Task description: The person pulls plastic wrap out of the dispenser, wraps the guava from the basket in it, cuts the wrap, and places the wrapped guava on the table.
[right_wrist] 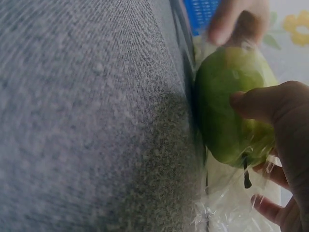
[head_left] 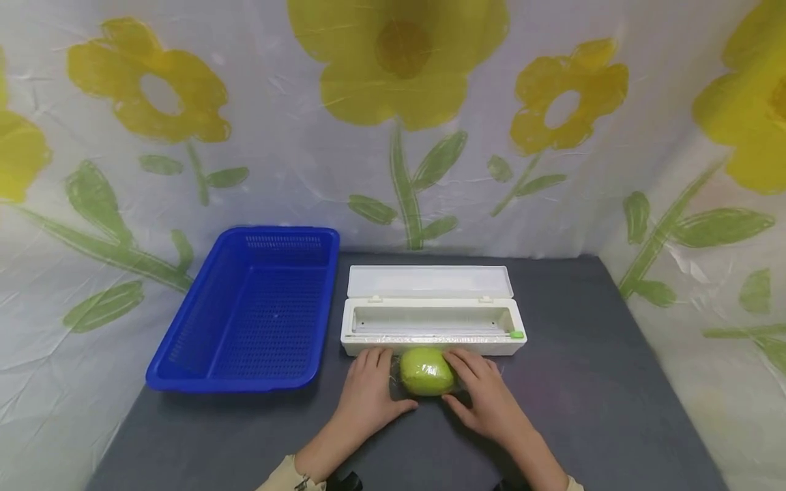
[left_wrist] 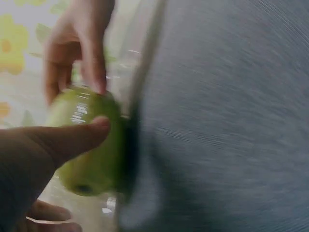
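A green pear [head_left: 426, 372] in clear cling film [right_wrist: 227, 212] lies on its side at the front of a white cling film dispenser [head_left: 432, 346]. Its dark stem shows in the right wrist view. My left hand [head_left: 366, 389] holds the wrapped pear at its left end, thumb on the near side and fingers on the far side. From the right, my right hand [head_left: 485, 392] grips the other end, thumb nearer me and fingers beyond. Loose film shines around both ends of the fruit. The dispenser's lid [head_left: 430, 281] stands raised at the back.
To the left of the dispenser stands a blue plastic basket [head_left: 239, 383] with a slotted base. A green slider [head_left: 516, 335] sits at the dispenser's right front edge. Dark grey cloth [head_left: 589, 382] covers the table, and a flower-printed curtain [head_left: 276, 157] hangs behind it.
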{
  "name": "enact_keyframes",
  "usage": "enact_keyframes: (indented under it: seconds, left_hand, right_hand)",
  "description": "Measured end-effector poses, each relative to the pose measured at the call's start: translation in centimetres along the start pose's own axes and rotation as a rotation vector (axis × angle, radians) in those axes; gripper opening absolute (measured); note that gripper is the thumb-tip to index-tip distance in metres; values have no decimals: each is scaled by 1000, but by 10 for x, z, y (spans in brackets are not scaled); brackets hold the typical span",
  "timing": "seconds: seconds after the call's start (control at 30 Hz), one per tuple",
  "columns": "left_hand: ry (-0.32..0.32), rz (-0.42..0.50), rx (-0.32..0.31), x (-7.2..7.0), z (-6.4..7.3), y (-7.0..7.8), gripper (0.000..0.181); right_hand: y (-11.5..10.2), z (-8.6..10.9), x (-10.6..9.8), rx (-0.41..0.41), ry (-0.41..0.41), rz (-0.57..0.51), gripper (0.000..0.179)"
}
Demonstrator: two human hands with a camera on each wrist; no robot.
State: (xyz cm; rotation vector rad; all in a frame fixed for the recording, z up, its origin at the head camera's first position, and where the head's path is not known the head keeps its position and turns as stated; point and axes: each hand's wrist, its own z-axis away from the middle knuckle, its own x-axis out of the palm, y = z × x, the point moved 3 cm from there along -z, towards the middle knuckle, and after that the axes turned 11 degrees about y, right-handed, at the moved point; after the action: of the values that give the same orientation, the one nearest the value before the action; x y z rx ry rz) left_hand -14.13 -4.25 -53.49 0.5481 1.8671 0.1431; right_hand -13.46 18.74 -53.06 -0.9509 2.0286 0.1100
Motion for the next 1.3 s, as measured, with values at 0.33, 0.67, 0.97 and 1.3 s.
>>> enact_keyframes:
  seconds: [0.33,0.67,0.97,1.3]
  left_hand:
    - [106,-8,59,-42,-9,16,59]
    - [71,23,169,-39,-16,30,38]
    - [37,-4,191,-37,-26,37,38]
    - [32,-5,186,-36,-25,37,38]
  right_hand:
    - [2,3,-4,-26,-17,-27,88]
    - [4,9,-12,-1,-8,-54,78]
    - [5,10,-18,9,10,-51,79]
    - [4,13,-16,-10,21,-82,77]
